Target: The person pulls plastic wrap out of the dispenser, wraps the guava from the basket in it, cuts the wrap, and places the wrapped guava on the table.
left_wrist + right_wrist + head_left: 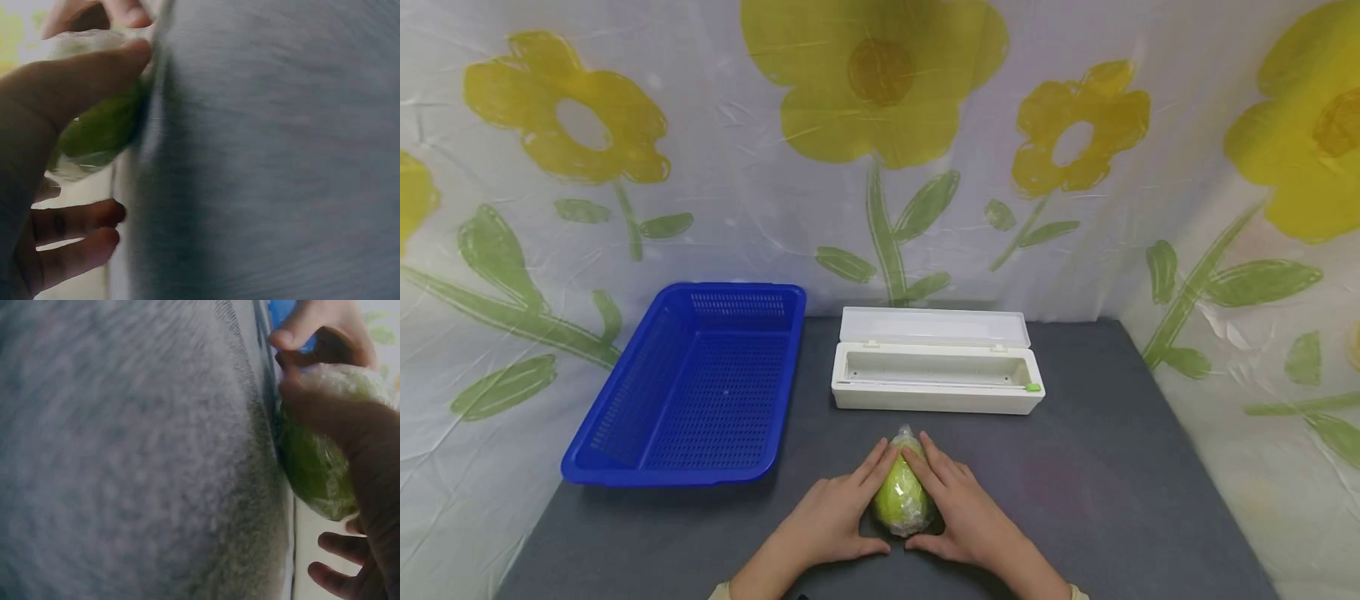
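A yellow-green, egg-shaped fruit or vegetable (901,497) in crinkled clear cling film sits at the front middle of the table, a twist of film at its far tip. My left hand (842,508) lies along its left side, fingers straight and slanting to the far end. The right hand (962,508) mirrors it on the right. Both thumbs point inward near its close end, tips apart. In the left wrist view the thumb (94,78) overlaps the wrapped produce (103,128). The right wrist view shows the film (331,481) shiny and wrinkled.
Behind the hands stands a long white cling film dispenser (936,399), its lid (936,327) raised, a green slider (1033,387) at its right end. A blue plastic basket (673,477) is at the left. A flower-printed sheet (700,100) hangs round the dark grey table (1120,483).
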`<act>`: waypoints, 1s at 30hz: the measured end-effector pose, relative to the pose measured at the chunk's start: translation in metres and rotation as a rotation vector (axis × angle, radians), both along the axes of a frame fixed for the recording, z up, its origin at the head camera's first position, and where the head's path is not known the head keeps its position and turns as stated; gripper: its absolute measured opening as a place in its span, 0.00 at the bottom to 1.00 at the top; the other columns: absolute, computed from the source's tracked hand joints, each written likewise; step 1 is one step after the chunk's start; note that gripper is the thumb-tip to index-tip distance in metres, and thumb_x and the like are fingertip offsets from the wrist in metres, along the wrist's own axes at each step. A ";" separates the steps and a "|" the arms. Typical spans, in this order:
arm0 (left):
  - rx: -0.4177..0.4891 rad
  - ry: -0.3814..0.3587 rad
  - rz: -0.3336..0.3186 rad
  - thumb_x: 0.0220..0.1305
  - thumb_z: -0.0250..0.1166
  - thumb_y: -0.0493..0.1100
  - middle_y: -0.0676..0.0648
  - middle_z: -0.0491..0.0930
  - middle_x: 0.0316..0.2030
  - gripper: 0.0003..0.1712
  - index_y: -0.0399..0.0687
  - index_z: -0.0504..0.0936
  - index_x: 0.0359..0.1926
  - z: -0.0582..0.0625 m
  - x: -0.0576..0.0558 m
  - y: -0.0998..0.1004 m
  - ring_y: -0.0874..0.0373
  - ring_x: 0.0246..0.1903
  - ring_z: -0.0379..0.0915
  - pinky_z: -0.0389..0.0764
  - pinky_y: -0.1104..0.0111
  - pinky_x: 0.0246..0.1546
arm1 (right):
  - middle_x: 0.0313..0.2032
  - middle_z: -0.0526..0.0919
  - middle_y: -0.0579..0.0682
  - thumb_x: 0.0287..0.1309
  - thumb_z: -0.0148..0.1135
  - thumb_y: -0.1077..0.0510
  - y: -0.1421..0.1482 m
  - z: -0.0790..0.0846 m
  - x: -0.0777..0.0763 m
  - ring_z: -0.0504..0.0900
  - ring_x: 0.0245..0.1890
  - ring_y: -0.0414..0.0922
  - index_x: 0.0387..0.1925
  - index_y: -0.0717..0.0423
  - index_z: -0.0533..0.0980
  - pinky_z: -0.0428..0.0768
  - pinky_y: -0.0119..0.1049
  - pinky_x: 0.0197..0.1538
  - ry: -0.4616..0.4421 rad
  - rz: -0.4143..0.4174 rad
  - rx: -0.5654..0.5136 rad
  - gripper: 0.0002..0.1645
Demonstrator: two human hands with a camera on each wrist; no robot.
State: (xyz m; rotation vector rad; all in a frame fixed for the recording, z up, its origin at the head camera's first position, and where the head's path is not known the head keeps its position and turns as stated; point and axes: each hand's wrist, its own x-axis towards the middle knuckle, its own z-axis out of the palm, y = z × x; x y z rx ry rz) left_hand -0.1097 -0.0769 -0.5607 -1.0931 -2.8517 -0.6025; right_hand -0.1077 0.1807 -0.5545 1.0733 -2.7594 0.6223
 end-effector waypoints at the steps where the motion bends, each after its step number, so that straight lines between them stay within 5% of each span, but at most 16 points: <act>1: 0.002 0.002 0.006 0.54 0.80 0.67 0.41 0.58 0.82 0.74 0.53 0.42 0.87 -0.001 0.000 0.001 0.55 0.37 0.88 0.85 0.64 0.30 | 0.79 0.62 0.66 0.44 0.86 0.35 0.000 0.000 -0.001 0.70 0.75 0.60 0.86 0.48 0.50 0.79 0.61 0.62 0.001 -0.001 0.007 0.77; 8: 0.016 0.037 0.060 0.57 0.82 0.58 0.39 0.65 0.78 0.70 0.50 0.45 0.87 -0.008 0.001 0.007 0.59 0.30 0.84 0.83 0.66 0.27 | 0.75 0.69 0.66 0.46 0.87 0.40 0.000 -0.001 -0.004 0.73 0.73 0.60 0.84 0.52 0.56 0.80 0.62 0.62 -0.005 -0.005 -0.035 0.71; 18: 0.023 -0.085 0.101 0.59 0.81 0.55 0.32 0.68 0.75 0.69 0.51 0.43 0.87 -0.005 0.005 0.014 0.57 0.25 0.83 0.82 0.63 0.25 | 0.73 0.66 0.75 0.50 0.86 0.57 -0.013 0.005 0.012 0.69 0.72 0.69 0.78 0.79 0.52 0.71 0.69 0.68 -0.305 -0.180 -0.155 0.68; 25: 0.039 -0.100 0.101 0.60 0.80 0.53 0.32 0.68 0.75 0.68 0.47 0.43 0.86 -0.007 0.005 0.015 0.58 0.25 0.82 0.83 0.63 0.26 | 0.73 0.62 0.80 0.52 0.81 0.64 -0.024 0.000 0.023 0.66 0.72 0.73 0.76 0.84 0.50 0.71 0.70 0.66 -0.260 -0.209 -0.185 0.63; 30: 0.048 -0.109 0.098 0.61 0.80 0.56 0.32 0.68 0.75 0.68 0.46 0.43 0.86 -0.008 0.004 0.013 0.59 0.26 0.82 0.84 0.64 0.28 | 0.75 0.59 0.80 0.55 0.78 0.60 -0.023 -0.005 0.020 0.62 0.75 0.73 0.77 0.83 0.45 0.69 0.72 0.67 -0.269 -0.179 -0.186 0.65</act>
